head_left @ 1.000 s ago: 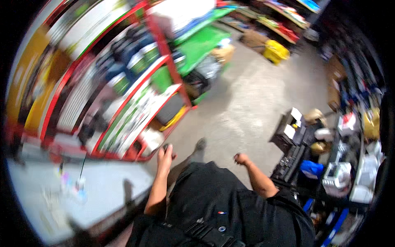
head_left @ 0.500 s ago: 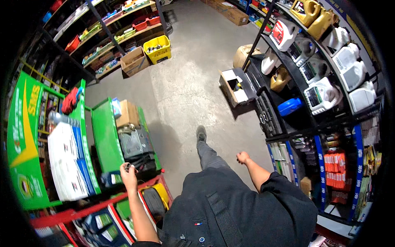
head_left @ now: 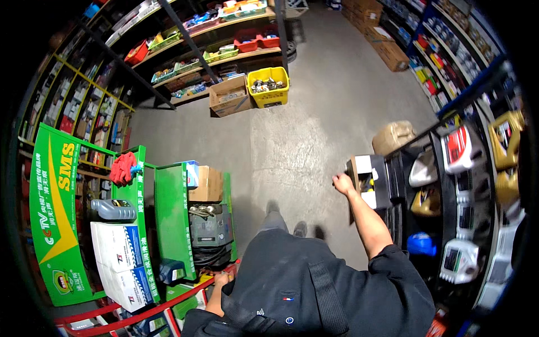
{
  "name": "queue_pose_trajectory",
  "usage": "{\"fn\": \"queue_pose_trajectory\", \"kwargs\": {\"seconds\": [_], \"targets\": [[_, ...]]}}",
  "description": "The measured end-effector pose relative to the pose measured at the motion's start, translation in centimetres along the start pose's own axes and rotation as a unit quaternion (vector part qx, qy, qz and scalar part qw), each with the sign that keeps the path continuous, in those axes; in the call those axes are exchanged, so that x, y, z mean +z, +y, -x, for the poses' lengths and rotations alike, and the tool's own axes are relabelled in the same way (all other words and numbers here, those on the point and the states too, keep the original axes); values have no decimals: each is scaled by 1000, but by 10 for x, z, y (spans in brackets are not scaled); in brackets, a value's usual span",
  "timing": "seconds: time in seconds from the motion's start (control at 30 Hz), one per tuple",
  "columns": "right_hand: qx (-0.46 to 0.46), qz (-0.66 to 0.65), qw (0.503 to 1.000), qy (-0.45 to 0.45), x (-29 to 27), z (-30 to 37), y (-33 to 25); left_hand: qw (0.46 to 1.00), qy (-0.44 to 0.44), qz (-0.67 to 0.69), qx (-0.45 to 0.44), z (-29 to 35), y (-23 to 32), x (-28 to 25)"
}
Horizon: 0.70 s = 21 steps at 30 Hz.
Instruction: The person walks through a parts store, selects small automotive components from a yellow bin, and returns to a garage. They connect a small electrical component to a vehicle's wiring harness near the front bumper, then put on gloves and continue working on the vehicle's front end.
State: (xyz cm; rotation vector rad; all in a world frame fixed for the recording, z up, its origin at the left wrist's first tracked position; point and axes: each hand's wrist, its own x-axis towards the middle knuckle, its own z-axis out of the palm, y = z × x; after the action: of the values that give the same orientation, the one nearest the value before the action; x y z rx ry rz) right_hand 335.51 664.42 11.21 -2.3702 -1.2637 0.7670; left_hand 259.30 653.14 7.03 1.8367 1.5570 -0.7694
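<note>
My right hand point(head_left: 341, 182) swings forward over the floor with its fingers curled into a loose fist, and nothing shows in it. Beside it on the right is an open-topped box point(head_left: 370, 188) with dark and white sides. Low at my left side, my left hand point(head_left: 223, 278) is closed near the red rail point(head_left: 188, 296); what it holds, if anything, is too small to make out. Close ahead of that hand stands the green display rack point(head_left: 171, 219), with a grey machine in a case point(head_left: 211, 229) and a brown carton point(head_left: 205, 183).
Shelves of oil jugs point(head_left: 459, 260) line the right. At the left are white boxes point(head_left: 115, 247), a grey bottle point(head_left: 114, 209) and red gloves point(head_left: 123, 168). A yellow basket point(head_left: 269, 101) and an open carton point(head_left: 230, 104) stand ahead. Grey floor point(head_left: 297, 135) runs between.
I have walked forward and my view has turned left. My right hand has swung forward; my left hand, which showed a small dark ring-like thing, has swung back to my side.
</note>
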Motion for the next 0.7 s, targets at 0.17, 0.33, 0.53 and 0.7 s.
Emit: {"fn": "queue_pose_trajectory", "kwargs": {"seconds": [0.17, 0.33, 0.53, 0.7], "targets": [[21, -88, 996, -21, -42, -123, -41, 798, 25, 558, -227, -108, 119, -126], [138, -8, 971, -193, -21, -145, 10, 806, 33, 573, -148, -253, 247, -276], [338, -215, 887, -231, -91, -187, -64, 858, 150, 490, 27, -368, 345, -492], [167, -21, 957, -235, -87, -277, -96, 773, 172, 594, 143, -440, 397, -623]]}}
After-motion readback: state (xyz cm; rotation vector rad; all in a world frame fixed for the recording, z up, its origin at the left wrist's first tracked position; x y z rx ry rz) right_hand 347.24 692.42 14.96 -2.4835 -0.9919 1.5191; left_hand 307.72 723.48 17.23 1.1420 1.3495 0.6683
